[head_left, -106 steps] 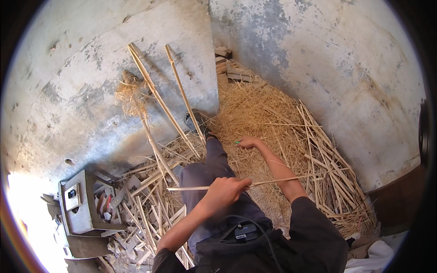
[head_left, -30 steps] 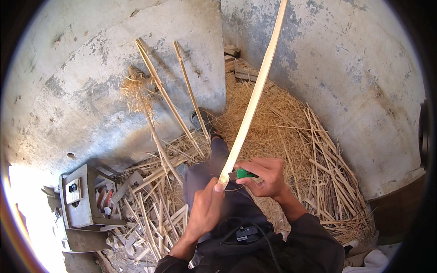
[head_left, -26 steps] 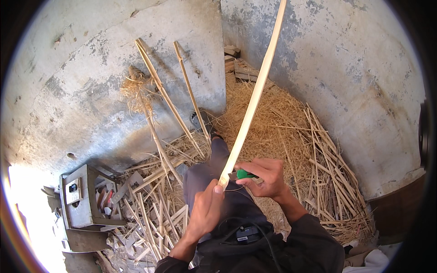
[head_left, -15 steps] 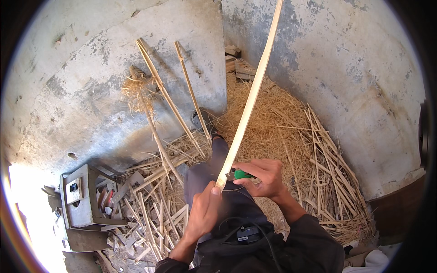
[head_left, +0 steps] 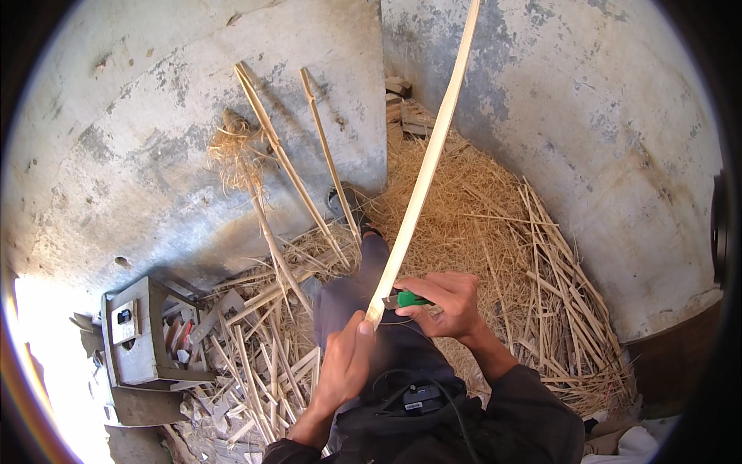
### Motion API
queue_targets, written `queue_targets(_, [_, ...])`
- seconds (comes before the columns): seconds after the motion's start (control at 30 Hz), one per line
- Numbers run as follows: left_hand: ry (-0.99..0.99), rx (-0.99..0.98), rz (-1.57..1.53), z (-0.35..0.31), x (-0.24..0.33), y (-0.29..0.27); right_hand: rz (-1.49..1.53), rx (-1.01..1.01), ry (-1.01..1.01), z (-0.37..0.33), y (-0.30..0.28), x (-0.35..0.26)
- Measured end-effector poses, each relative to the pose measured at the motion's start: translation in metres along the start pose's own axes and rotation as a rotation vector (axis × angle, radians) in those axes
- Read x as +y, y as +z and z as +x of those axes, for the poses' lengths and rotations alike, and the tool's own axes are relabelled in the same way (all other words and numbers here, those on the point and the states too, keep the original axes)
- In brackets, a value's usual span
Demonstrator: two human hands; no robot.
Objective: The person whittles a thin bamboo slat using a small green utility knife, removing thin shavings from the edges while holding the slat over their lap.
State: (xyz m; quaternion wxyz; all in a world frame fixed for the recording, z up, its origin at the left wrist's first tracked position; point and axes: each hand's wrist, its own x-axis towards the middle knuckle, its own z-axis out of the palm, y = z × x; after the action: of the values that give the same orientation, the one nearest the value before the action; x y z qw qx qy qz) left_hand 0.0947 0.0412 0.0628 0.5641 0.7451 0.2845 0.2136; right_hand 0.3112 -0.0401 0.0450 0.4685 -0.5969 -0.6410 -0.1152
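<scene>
A long, pale bamboo strip (head_left: pixel 421 182) slants from my lap up past the top edge of the view. My left hand (head_left: pixel 348 354) is closed around its near end, thumb lying along the strip. In my right hand (head_left: pixel 450 304) is a green-handled knife (head_left: pixel 411 298), pinched between thumb and fingers. Its short blade touches or lies right beside the strip, just above my left thumb. The remaining fingers of the right hand are curled, and the palm is hidden.
Bamboo poles (head_left: pixel 290 166) lean on the left wall, one stick topped with shavings (head_left: pixel 234 151). Curly shavings (head_left: pixel 456 193) cover the floor ahead. Split strips (head_left: pixel 568 286) are heaped at right, more (head_left: pixel 263 379) at left. A worn wooden stool (head_left: pixel 139 336) lies at far left.
Hands, knife and bamboo strip keep almost the same position. The background has shifted very slightly in the view.
</scene>
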Motion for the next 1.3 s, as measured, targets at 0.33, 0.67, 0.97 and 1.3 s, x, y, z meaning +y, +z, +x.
queue_targets(0.33, [-0.017,-0.006,-0.021,-0.003,-0.012,-0.001,0.010,0.034,0.028,0.004,0.001,0.010])
queue_targets(0.67, [-0.022,-0.001,0.025,-0.005,-0.011,-0.005,-0.026,0.025,0.010,0.003,0.006,0.011])
queue_targets(0.97, [-0.028,0.010,0.036,-0.010,-0.017,-0.003,0.015,0.034,0.077,0.013,0.001,0.014])
queue_targets(1.3, [-0.039,0.018,0.055,-0.016,-0.024,-0.005,0.065,0.102,0.115,0.016,0.004,0.023])
